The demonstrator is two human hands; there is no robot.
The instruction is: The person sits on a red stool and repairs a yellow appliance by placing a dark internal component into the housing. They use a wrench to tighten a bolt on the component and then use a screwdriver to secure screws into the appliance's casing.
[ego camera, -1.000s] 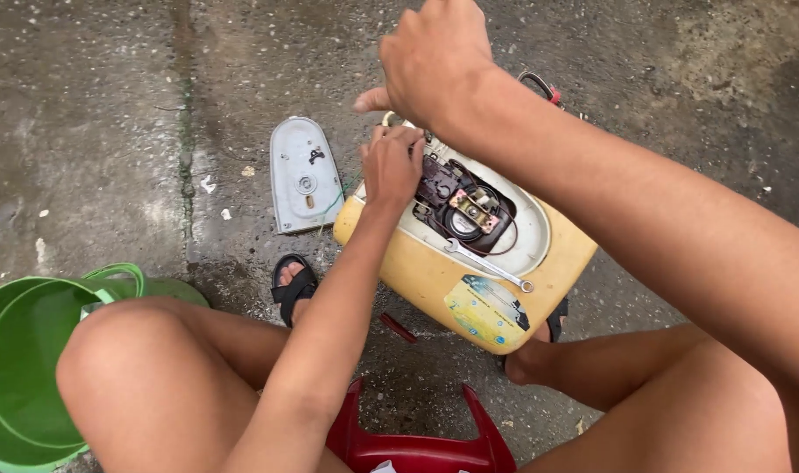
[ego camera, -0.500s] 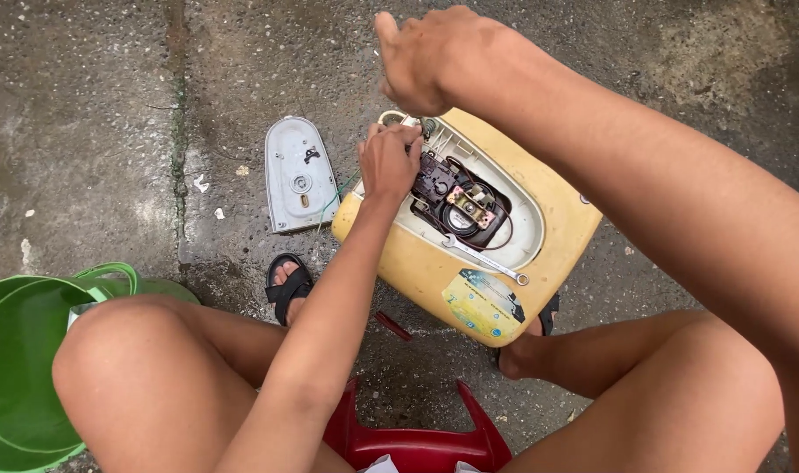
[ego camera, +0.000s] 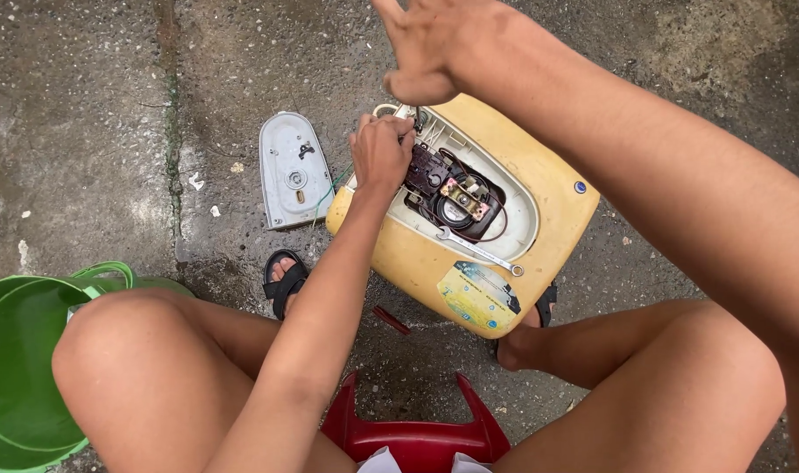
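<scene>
A yellow appliance housing [ego camera: 513, 254] lies tilted on the concrete between my feet, its oval cavity showing a dark switch block and wires [ego camera: 452, 197]. A small metal spanner [ego camera: 477, 250] rests on the cavity's rim. My left hand [ego camera: 380, 151] is closed at the cavity's upper left edge, gripping something small by the wires; what it is stays hidden. My right hand [ego camera: 434, 44] hovers above the housing's top, fingers spread and empty.
A grey oval cover plate [ego camera: 293, 171] lies on the ground left of the housing. A green bucket [ego camera: 23, 368] stands at the lower left. The red stool [ego camera: 408, 434] I sit on shows between my knees. Black sandals [ego camera: 286, 282] are on my feet.
My right hand has lifted away from the housing's top and opened its fingers. My left hand has stayed at the cavity edge.
</scene>
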